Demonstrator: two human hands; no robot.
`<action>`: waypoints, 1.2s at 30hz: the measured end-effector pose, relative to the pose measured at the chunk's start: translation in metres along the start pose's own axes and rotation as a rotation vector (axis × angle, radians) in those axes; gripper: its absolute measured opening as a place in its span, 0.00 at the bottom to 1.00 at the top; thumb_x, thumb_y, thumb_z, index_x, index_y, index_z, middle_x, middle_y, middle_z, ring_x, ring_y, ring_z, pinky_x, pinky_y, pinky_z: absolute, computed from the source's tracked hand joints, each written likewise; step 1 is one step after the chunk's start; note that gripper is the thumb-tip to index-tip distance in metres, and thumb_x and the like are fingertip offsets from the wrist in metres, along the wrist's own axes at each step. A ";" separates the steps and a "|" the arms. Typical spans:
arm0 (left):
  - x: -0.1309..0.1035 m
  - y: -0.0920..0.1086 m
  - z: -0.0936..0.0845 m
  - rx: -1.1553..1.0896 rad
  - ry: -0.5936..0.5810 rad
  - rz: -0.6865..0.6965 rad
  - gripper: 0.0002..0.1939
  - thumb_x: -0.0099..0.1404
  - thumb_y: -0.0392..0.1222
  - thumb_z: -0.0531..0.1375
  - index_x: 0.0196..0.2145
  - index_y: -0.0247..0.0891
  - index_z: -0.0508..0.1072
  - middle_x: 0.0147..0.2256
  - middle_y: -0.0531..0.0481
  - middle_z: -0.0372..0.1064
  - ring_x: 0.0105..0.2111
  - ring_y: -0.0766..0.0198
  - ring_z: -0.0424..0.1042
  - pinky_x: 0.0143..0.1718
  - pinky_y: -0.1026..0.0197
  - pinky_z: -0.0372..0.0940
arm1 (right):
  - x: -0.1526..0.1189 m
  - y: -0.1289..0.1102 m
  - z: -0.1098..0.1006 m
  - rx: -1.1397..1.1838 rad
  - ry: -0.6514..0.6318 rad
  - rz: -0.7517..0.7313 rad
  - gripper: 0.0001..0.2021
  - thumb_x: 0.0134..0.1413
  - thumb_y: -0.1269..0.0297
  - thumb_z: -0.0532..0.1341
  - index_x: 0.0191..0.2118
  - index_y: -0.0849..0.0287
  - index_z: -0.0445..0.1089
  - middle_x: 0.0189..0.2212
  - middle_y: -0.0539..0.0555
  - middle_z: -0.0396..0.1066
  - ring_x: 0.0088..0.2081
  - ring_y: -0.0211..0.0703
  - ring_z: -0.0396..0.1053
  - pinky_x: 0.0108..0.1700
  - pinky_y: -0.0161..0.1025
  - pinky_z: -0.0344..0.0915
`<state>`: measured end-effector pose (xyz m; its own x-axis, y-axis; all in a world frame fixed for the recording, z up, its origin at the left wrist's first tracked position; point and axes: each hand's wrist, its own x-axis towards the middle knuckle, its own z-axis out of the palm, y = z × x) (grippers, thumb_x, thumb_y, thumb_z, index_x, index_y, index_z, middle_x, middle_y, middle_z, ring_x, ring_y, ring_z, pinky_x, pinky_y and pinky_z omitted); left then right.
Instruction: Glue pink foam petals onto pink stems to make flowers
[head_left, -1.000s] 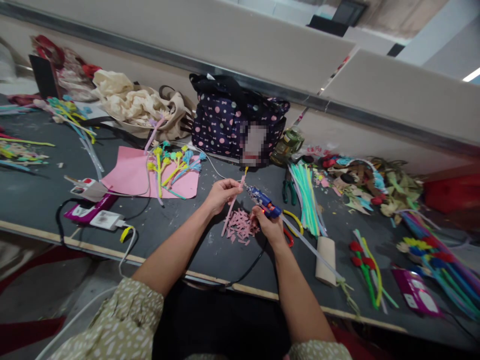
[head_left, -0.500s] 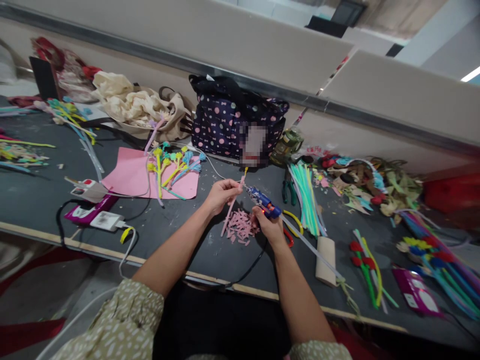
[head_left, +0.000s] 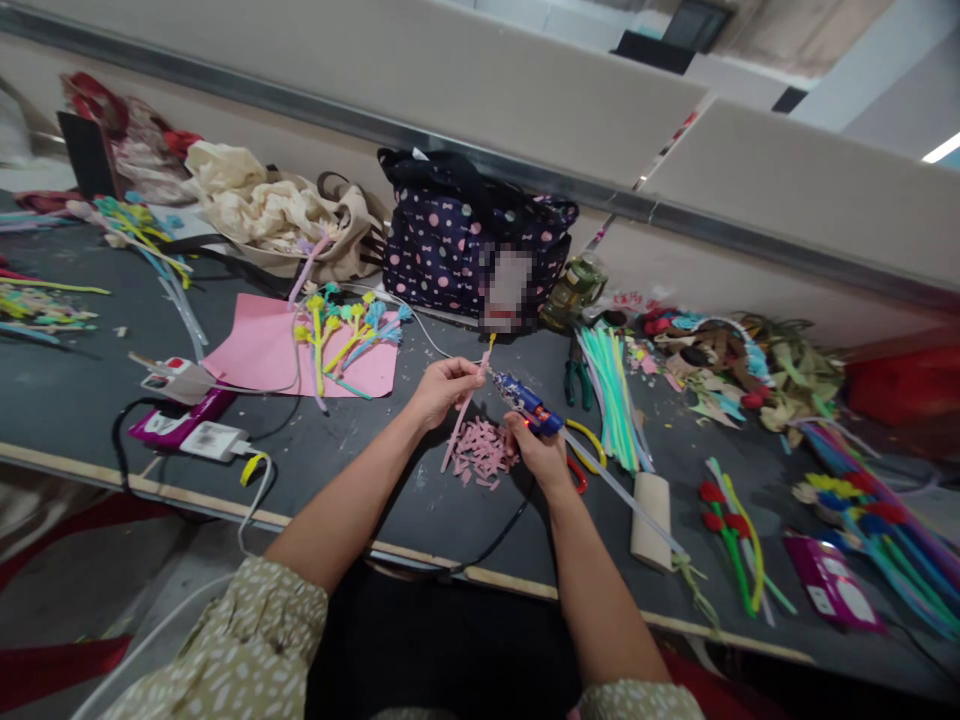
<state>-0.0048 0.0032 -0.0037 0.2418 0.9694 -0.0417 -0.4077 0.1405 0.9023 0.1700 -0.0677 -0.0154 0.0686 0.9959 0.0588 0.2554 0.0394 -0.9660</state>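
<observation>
Between the thumb and fingers of my left hand (head_left: 444, 388) is a pink pipe cleaner stem (head_left: 457, 432), slanting up to a small yellow tip. My right hand (head_left: 541, 448) is wrapped round a blue glue gun (head_left: 531, 402) with a small red light glowing on it. Its nozzle points at the upper part of the stem, close to my left fingertips; whether they touch I cannot tell. A long clear glue stick (head_left: 619, 487) trails from the gun's back. Below and between my hands lies a pile of short pink pieces (head_left: 484, 455).
A pink sheet (head_left: 251, 350) at left bears yellow and blue pipe cleaner stems (head_left: 334, 335). Green-handled pliers (head_left: 577, 380) and a green pipe cleaner bundle (head_left: 609, 395) lie right of the gun. A dark dotted bag (head_left: 435, 250) stands behind; a purple power strip (head_left: 161, 428) is at left.
</observation>
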 end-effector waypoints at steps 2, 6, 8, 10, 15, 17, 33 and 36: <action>0.000 0.000 0.000 0.001 -0.002 0.006 0.18 0.43 0.45 0.72 0.27 0.33 0.72 0.20 0.57 0.64 0.13 0.78 0.54 0.12 0.70 0.47 | 0.000 0.001 0.000 0.004 -0.003 -0.003 0.22 0.50 0.44 0.63 0.18 0.55 0.65 0.12 0.48 0.63 0.15 0.37 0.60 0.20 0.35 0.59; 0.001 -0.002 -0.001 0.006 0.002 0.008 0.18 0.43 0.45 0.72 0.27 0.33 0.72 0.20 0.57 0.65 0.13 0.78 0.54 0.12 0.70 0.47 | 0.000 0.003 0.000 0.025 -0.003 0.009 0.22 0.50 0.44 0.63 0.18 0.55 0.65 0.12 0.48 0.62 0.15 0.36 0.60 0.20 0.35 0.58; 0.001 -0.002 -0.001 0.005 0.003 0.005 0.18 0.43 0.45 0.72 0.27 0.33 0.72 0.20 0.57 0.65 0.13 0.78 0.54 0.12 0.70 0.47 | 0.000 0.004 0.000 0.025 0.003 0.008 0.21 0.50 0.45 0.63 0.18 0.55 0.65 0.12 0.47 0.62 0.15 0.36 0.60 0.20 0.35 0.58; 0.001 -0.002 -0.001 0.001 0.005 0.002 0.18 0.43 0.45 0.73 0.27 0.33 0.72 0.20 0.57 0.65 0.13 0.78 0.54 0.12 0.70 0.47 | 0.000 0.005 0.000 0.018 0.008 0.001 0.22 0.50 0.45 0.63 0.18 0.55 0.65 0.12 0.47 0.62 0.15 0.36 0.60 0.20 0.35 0.58; 0.000 0.000 0.000 -0.001 0.000 0.001 0.18 0.42 0.45 0.73 0.26 0.33 0.71 0.19 0.58 0.64 0.13 0.78 0.53 0.12 0.70 0.46 | 0.001 0.003 -0.001 0.000 0.010 0.007 0.22 0.48 0.44 0.64 0.17 0.55 0.64 0.12 0.48 0.62 0.15 0.37 0.60 0.20 0.36 0.58; 0.000 -0.001 0.000 -0.001 -0.005 0.003 0.18 0.43 0.45 0.72 0.26 0.33 0.72 0.20 0.57 0.65 0.13 0.78 0.54 0.12 0.70 0.46 | 0.001 0.002 -0.001 0.001 0.014 0.005 0.22 0.48 0.44 0.64 0.17 0.55 0.64 0.12 0.47 0.62 0.15 0.37 0.60 0.20 0.35 0.57; 0.000 0.000 0.000 0.000 0.004 0.007 0.18 0.42 0.44 0.72 0.26 0.33 0.72 0.21 0.56 0.66 0.13 0.78 0.53 0.12 0.70 0.45 | 0.001 0.006 -0.001 0.019 0.011 0.001 0.22 0.48 0.45 0.65 0.17 0.55 0.64 0.11 0.47 0.62 0.14 0.37 0.60 0.19 0.35 0.57; -0.001 0.002 0.001 -0.004 0.006 -0.005 0.18 0.42 0.45 0.73 0.25 0.33 0.71 0.20 0.57 0.66 0.12 0.78 0.53 0.12 0.70 0.45 | 0.001 0.006 -0.001 0.026 0.007 -0.006 0.22 0.49 0.45 0.64 0.17 0.56 0.65 0.11 0.47 0.62 0.14 0.36 0.59 0.19 0.36 0.57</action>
<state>-0.0047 0.0023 -0.0014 0.2386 0.9699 -0.0491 -0.4097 0.1464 0.9004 0.1723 -0.0663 -0.0210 0.0738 0.9951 0.0661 0.2304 0.0475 -0.9719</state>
